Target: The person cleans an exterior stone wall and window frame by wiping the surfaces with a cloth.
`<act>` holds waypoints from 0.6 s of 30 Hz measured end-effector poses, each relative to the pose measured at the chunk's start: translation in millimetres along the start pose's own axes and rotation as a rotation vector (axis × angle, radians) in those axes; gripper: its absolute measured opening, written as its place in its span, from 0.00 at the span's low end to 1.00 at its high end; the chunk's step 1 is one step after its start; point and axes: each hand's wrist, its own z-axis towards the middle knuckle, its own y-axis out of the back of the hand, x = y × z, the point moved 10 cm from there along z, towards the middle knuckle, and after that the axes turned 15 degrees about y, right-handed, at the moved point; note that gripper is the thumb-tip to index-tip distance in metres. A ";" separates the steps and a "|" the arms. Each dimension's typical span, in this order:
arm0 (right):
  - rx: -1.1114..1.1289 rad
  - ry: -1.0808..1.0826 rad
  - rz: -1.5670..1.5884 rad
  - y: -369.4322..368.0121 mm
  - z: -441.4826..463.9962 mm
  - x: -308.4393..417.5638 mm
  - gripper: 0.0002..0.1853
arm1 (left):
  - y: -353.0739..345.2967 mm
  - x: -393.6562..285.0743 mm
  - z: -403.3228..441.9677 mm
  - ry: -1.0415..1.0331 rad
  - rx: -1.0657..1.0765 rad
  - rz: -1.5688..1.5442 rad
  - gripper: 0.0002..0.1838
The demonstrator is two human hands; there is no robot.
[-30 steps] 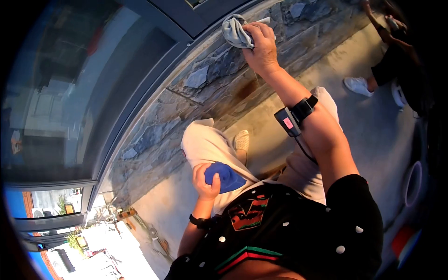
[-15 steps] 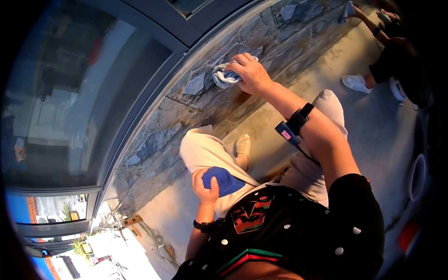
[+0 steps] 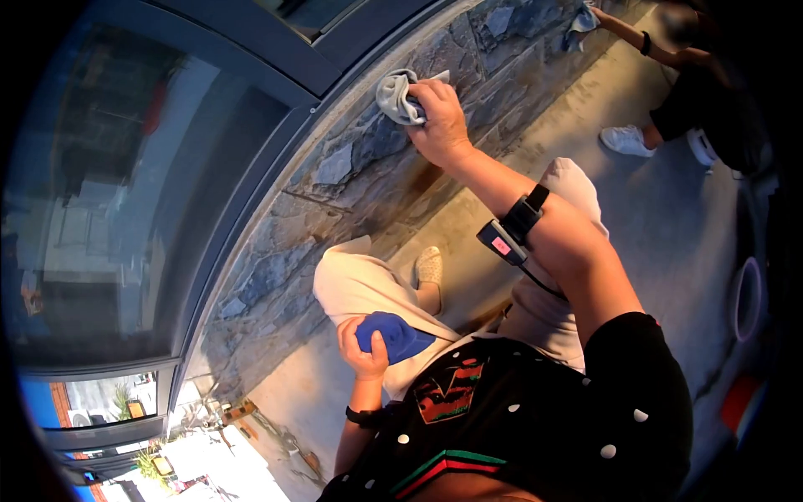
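Observation:
My right hand [image 3: 439,121] is closed on a bunched grey-white cloth [image 3: 395,97], which it holds against the stone wall [image 3: 335,167] just below the window frame. Low on the left, my left hand [image 3: 361,348] grips a blue bundled cloth [image 3: 393,337] in front of my lap. The blue cloth is wadded up, with its thumb-side face and one loose corner showing. A black strap with a small box [image 3: 510,227] sits on my right forearm.
A large dark-framed window [image 3: 159,209] rises above the wall. At the upper right another person's hand [image 3: 595,15] holds a cloth [image 3: 579,28] to the wall; their white shoe [image 3: 627,140] is on the concrete floor [image 3: 644,209]. A pale round rim [image 3: 747,299] and a red object [image 3: 739,403] stand at the right.
My right hand has slid the grey-white cloth up and left along the wall towards the window frame. The blue cloth stays in my left hand. The other person's cloth has shifted left in view.

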 end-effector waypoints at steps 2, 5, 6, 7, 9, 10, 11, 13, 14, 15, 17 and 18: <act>0.221 0.193 0.002 -23.4 -13.6 36.0 0.26 | -0.1 -0.5 -1.2 0.001 -0.003 -0.006 0.21; 0.580 0.332 0.057 -62.1 -45.0 50.3 0.26 | -0.4 -5.2 0.7 -0.024 0.012 0.035 0.21; 0.575 0.331 0.052 -57.0 -40.1 50.5 0.26 | -0.5 -5.4 -0.5 -0.016 0.008 0.028 0.21; 0.541 0.283 0.111 -48.9 -32.7 45.5 0.26 | -0.6 -4.7 -0.9 -0.009 0.003 0.019 0.21; 0.366 0.178 0.178 -23.6 -9.7 29.3 0.27 | -0.4 -2.5 -3.4 -0.007 -0.008 0.002 0.21; 0.272 0.136 0.156 -7.2 5.2 16.5 0.26 | 0.0 -2.8 -4.1 0.001 -0.022 -0.007 0.21; 0.159 0.070 0.120 10.8 15.5 -2.2 0.25 | 1.1 -4.0 -4.7 0.002 -0.028 0.002 0.21; -0.105 -0.100 0.063 48.7 28.5 -42.6 0.22 | 1.5 -2.6 -3.8 0.003 -0.024 -0.009 0.21; -0.256 -0.204 0.040 67.4 28.9 -62.2 0.21 | 1.7 -2.0 -3.8 0.005 -0.018 -0.009 0.21; -0.339 -0.304 -0.031 83.9 30.6 -75.6 0.20 | 0.6 -0.7 -3.1 0.039 0.004 -0.016 0.21; -0.257 -0.418 -0.014 81.4 29.0 -110.8 0.20 | 4.6 0.2 -4.4 0.006 0.005 -0.015 0.21; -0.187 -0.470 -0.008 72.6 26.1 -129.5 0.21 | 0.9 0.0 -3.1 -0.017 0.004 -0.012 0.21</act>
